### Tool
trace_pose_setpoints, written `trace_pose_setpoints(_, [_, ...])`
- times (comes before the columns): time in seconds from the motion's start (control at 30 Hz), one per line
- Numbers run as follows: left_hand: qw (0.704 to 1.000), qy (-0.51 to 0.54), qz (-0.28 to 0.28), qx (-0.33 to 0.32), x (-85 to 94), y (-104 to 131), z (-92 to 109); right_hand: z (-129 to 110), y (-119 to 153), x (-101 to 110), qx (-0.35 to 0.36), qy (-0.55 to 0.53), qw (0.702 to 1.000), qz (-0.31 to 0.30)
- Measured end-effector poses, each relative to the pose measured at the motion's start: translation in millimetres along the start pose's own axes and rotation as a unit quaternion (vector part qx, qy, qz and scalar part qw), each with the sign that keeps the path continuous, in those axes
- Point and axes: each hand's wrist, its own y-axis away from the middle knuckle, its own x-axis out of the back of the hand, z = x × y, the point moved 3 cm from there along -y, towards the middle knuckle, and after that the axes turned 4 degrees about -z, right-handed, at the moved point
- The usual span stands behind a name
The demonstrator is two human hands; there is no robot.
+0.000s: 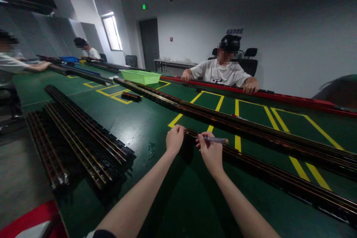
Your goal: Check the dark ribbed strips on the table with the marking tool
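Note:
A long dark rail with copper-coloured strips (267, 174) runs from between my hands toward the lower right. My left hand (175, 139) is closed at the rail's near-left end, its fingertips pinched on that end. Close beside it, my right hand (210, 150) is closed around a screwdriver with a clear, purplish handle (216, 140). The handle points right and its shaft points left, toward the rail end by my left fingers. What the tip touches is too small to tell. Behind both hands lies another long bundle of dark rails (223, 119).
Several dark rails (83, 134) lie on the green table (117, 119) at the left. A short dark piece (131, 97) and a green basket (141, 77) sit farther back. Across the table, a person (223, 70) holds a long red rail (292, 98). Other people are at the far left.

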Motion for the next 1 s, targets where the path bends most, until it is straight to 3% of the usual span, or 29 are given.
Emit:
trace_pose_setpoints(0.63, [1.0, 0.004, -0.001, -0.002, 0.6, 0.2, -0.6, -0.4, 1.1, 2.9, -0.008, -0.003, 1.0, -0.007])
trace_pose_setpoints(1.0, [1.0, 0.009, -0.006, -0.008, -2.1, -2.1, -4.6, 3.3, 6.6, 17.3, 0.007, -0.012, 1.0, -0.027])
